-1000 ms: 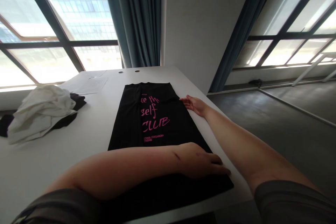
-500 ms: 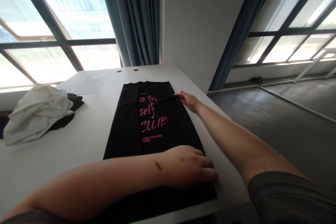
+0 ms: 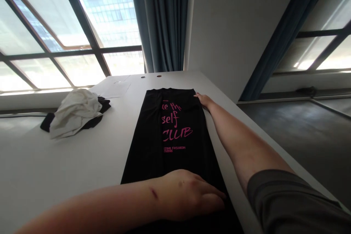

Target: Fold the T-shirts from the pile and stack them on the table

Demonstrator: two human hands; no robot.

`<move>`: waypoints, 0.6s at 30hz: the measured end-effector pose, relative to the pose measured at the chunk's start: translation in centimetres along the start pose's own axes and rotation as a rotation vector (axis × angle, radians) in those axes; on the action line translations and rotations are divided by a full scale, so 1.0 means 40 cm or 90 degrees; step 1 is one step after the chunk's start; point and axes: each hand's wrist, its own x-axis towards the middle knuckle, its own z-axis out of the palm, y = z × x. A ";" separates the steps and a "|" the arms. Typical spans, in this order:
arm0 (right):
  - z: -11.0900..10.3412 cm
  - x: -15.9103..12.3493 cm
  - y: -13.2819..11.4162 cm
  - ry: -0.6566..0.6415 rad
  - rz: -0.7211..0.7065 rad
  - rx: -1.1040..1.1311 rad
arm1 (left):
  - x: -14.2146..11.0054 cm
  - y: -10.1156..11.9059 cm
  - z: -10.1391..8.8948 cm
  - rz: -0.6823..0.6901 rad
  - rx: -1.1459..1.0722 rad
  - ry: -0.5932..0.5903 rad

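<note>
A black T-shirt (image 3: pixel 142 135) with pink lettering lies on the white table, its sides folded in to a long strip. My left hand (image 3: pixel 194 193) reaches across its near part from the left. The fingers and thumb come together on the right edge of the cloth, though the fingertips are partly hidden. Farther off, my right hand (image 3: pixel 203 99) is at the far right corner, with its fingers closed on the cloth edge. The shirt's near end runs out of view below my left forearm.
A crumpled heap of white cloth (image 3: pixel 76 113) with black cloth under it lies at the left on the white table (image 3: pixel 106 146). Sheets of paper (image 3: pixel 116 87) are behind it. Two round holes are near the far edge. Blue curtains (image 3: pixel 164 22) hang beyond, beside windows and a wall.
My right hand has moved away from me along the shirt's right edge to its far corner. My left hand has slid nearer to me, still on the right edge. The view has turned left.
</note>
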 end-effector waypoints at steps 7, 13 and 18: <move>0.054 0.007 -0.070 -0.024 -0.103 0.217 | -0.009 0.033 -0.042 0.009 0.055 0.068; 0.140 -0.016 -0.230 -0.092 -0.240 0.189 | -0.068 0.088 -0.151 -0.048 0.094 -0.034; 0.265 -0.023 -0.281 -0.200 -0.312 -0.040 | -0.154 0.112 -0.161 -0.133 0.118 -0.120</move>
